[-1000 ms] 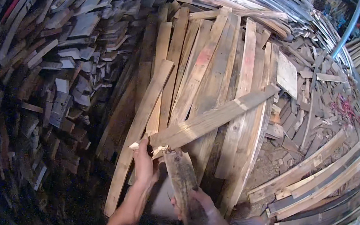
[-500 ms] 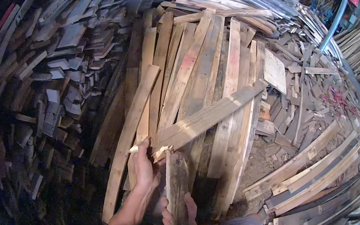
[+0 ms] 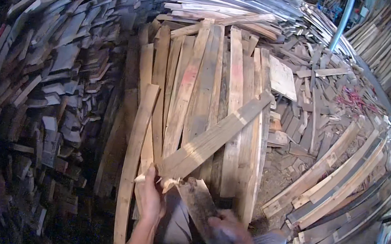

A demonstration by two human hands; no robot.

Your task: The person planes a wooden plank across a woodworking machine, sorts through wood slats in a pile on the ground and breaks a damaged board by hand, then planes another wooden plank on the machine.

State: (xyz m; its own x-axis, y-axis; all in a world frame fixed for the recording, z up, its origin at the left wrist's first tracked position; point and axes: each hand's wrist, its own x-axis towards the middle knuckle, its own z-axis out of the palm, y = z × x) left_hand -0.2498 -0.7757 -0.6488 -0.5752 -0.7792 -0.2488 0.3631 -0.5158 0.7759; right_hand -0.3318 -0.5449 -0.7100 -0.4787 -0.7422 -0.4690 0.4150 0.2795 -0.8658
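A pale wooden plank (image 3: 216,137) slants from my lap up to the right across other boards; its near end is splintered. My left hand (image 3: 152,198) is closed round that near end, thumb up, with the fingers partly hidden behind the wood. My right hand (image 3: 230,227), slightly blurred, grips the side of a short dark board (image 3: 202,211). The board tilts down to the right, and its broken upper end lies close beside the plank's splintered end. Whether the two ends are still joined I cannot tell.
Long boards (image 3: 205,82) lie side by side ahead of me. A tall stack of wood pieces (image 3: 67,56) fills the left. To the right are loose planks (image 3: 310,175), scrap on the ground, a white panel (image 3: 283,78) and a blue-grey pole (image 3: 343,22).
My right hand has swung the short board's lower end to the right, so it slants more. The whole view has shifted slightly. My left hand stays at the plank's end.
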